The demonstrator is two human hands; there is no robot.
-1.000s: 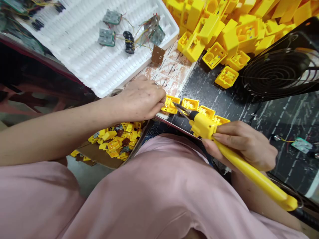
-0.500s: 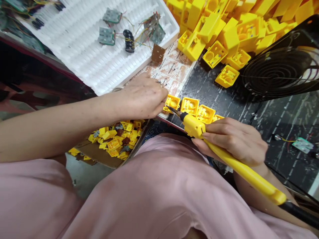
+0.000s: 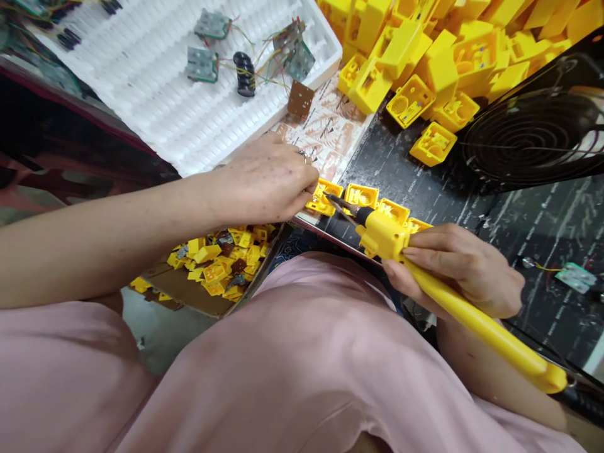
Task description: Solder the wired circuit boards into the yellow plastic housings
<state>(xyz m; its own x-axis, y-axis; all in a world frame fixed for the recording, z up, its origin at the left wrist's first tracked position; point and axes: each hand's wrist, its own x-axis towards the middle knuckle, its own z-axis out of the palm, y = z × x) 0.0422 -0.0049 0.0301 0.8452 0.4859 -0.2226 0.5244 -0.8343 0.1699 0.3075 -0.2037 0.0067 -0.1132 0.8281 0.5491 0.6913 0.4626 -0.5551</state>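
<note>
My right hand (image 3: 465, 270) is wrapped round a yellow soldering iron (image 3: 383, 231), whose dark tip points left into a small open yellow plastic case (image 3: 334, 190). My left hand (image 3: 276, 179), a ring on one finger, is closed at the left side of that case and steadies it near the table edge. Its fingertips are partly hidden, so I cannot see whether they also pinch something small. A row of similar yellow cases (image 3: 362, 195) runs off to the right, open side up, partly behind the iron.
A white foam tray (image 3: 155, 94) holds wired circuit boards (image 3: 202, 65). Yellow housings (image 3: 410, 100) are heaped at the back right, beside a black fan (image 3: 528, 135). A wired green board (image 3: 576, 278) lies on the right. Below the edge sits a carton of yellow parts (image 3: 217, 270).
My right hand and the soldering iron have shifted right and slightly down, drawing the tip a little to the right inside the case. The left hand stays nearly where it was.
</note>
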